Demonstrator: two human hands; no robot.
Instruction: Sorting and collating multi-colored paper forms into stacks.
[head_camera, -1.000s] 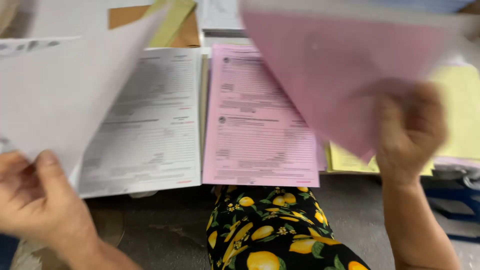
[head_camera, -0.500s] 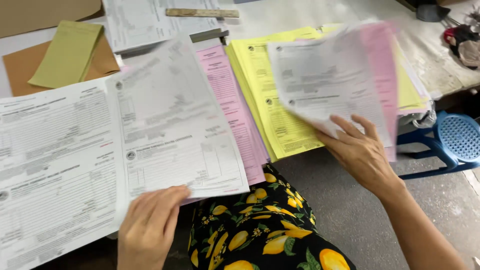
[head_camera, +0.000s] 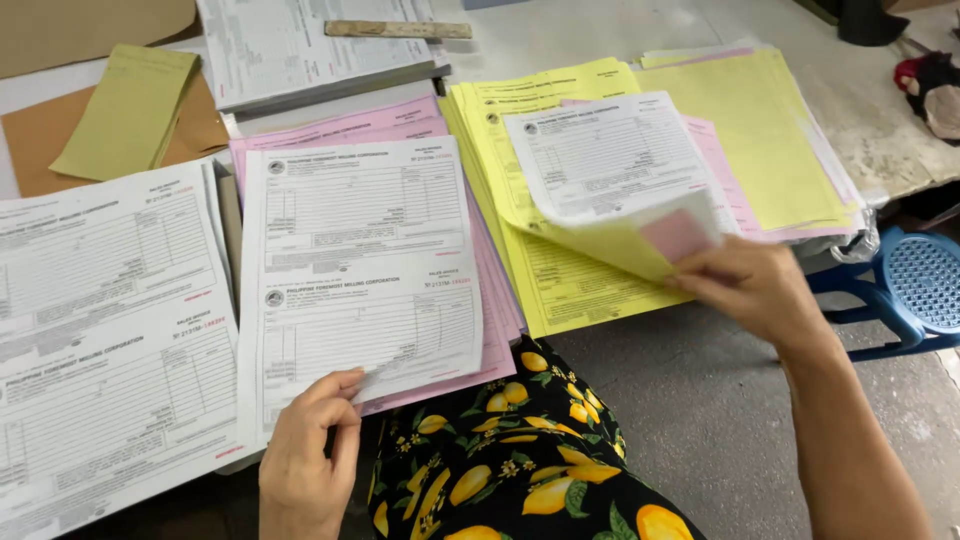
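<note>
Head camera is showing me the right hand (head_camera: 755, 290) pinching the lifted lower corner of a small set of printed paper forms, a white sheet (head_camera: 610, 160) over a yellow one with a pink one peeking out beneath. That set is curling up off the thick yellow stack of forms (head_camera: 560, 290) at the table's front edge. I am seeing the left hand (head_camera: 305, 455) with its fingertips (head_camera: 345, 385) pressing loosely on the bottom edge of a white printed form (head_camera: 360, 270), which is lying on top of a pink paper stack (head_camera: 350, 125). Left of it, another white form pile (head_camera: 110, 330) is lying flat. Further back, an olive-green pad (head_camera: 125, 110) is resting on brown card (head_camera: 30, 150), and a wooden ruler (head_camera: 398, 29) is lying across a tall white stack (head_camera: 300, 50). A blue plastic stool (head_camera: 915, 285) is standing at the right.
</note>
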